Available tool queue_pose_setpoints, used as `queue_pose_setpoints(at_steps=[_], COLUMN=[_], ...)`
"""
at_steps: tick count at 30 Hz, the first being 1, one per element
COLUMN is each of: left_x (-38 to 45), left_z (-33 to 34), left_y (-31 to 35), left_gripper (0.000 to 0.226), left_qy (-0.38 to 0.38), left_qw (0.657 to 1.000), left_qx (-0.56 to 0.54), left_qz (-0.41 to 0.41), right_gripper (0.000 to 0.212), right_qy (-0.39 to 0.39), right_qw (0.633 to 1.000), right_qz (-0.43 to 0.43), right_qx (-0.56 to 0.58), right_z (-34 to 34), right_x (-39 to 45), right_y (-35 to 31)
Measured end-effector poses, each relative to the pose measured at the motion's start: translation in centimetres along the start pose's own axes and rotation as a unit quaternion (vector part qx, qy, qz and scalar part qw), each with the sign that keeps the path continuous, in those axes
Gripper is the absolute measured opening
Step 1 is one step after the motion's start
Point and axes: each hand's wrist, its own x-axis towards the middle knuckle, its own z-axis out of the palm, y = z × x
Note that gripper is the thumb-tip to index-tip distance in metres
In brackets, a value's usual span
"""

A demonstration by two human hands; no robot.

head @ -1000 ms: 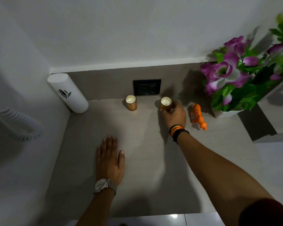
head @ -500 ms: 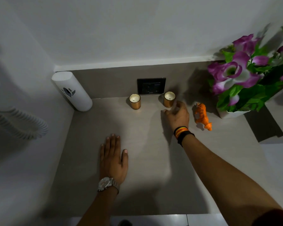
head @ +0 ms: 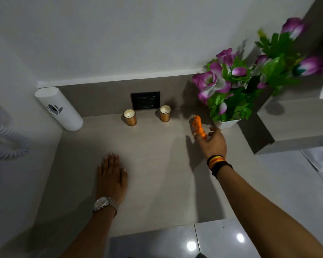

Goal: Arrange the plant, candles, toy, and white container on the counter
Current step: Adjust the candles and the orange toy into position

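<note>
Two gold candles stand by the back wall, one on the left [head: 130, 117] and one on the right [head: 165, 113]. An orange tiger toy [head: 196, 124] stands right of them on the counter [head: 157, 164]. My right hand [head: 214, 144] reaches its near end, thumb and fingers apart on either side of it. The plant [head: 237, 79] with purple flowers sits in a white pot [head: 227, 123] at the far right. A white container [head: 59, 108] leans in the back left corner. My left hand [head: 111, 178] lies flat on the counter, fingers spread.
A black wall socket [head: 145, 100] sits behind the candles. A coiled white cord [head: 7, 144] hangs at the left wall. A raised ledge [head: 295, 123] borders the counter on the right. Glossy floor tiles [head: 213, 241] lie below the front edge.
My right hand let go of the right candle and moved right to the tiger toy. The left hand stayed flat. The view shifted.
</note>
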Motion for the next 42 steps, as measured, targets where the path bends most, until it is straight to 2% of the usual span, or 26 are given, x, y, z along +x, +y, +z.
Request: queue_pose_setpoints(at_steps=[4, 11, 22, 26, 31, 34, 36, 39, 42], left_x=[0.3, 0.9, 1.2, 1.1, 1.0, 1.0, 1.0, 1.0, 1.1], left_z=[1.1, 1.9, 1.6, 1.6, 1.2, 1.1, 1.3, 1.5, 1.5], left_y=[2.8, 3.2, 3.4, 3.3, 3.7, 3.6, 3.5, 3.4, 3.3], left_gripper=[0.068, 0.068, 0.068, 0.068, 0.069, 0.067, 0.067, 0.066, 0.065], left_qy=[0.002, 0.001, -0.011, -0.009, -0.004, 0.0, 0.001, 0.007, 0.001], left_qw=[0.999, 0.999, 0.999, 0.999, 0.999, 0.999, 0.999, 0.999, 0.999], left_qx=[-0.025, -0.003, 0.008, 0.013, 0.019, 0.018, 0.015, 0.014, 0.019], left_qz=[0.034, 0.037, 0.032, 0.036, 0.042, 0.048, 0.047, 0.051, 0.048], right_gripper=[0.072, 0.077, 0.044, 0.057, 0.056, 0.08, 0.092, 0.085, 0.084], right_qy=[0.023, 0.048, 0.007, 0.0, 0.083, 0.069, 0.059, 0.048, 0.069], right_qw=[0.999, 0.999, 1.0, 1.0, 0.994, 0.993, 0.994, 0.996, 0.994], right_qz=[0.035, 0.021, -0.012, 0.006, 0.059, 0.085, 0.072, 0.04, 0.04], right_qx=[0.013, -0.005, -0.01, -0.011, 0.026, 0.051, 0.059, 0.07, 0.069], right_z=[0.7, 1.8, 1.5, 0.2, -3.4, -4.6, -4.8, -4.4, -4.0], right_x=[1.1, 2.7, 3.9, 3.0, 2.5, 4.7, 6.2, 7.5, 7.8], right_y=[-1.1, -2.2, -2.0, -0.3, 4.1, 4.6, 4.1, 3.6, 3.5])
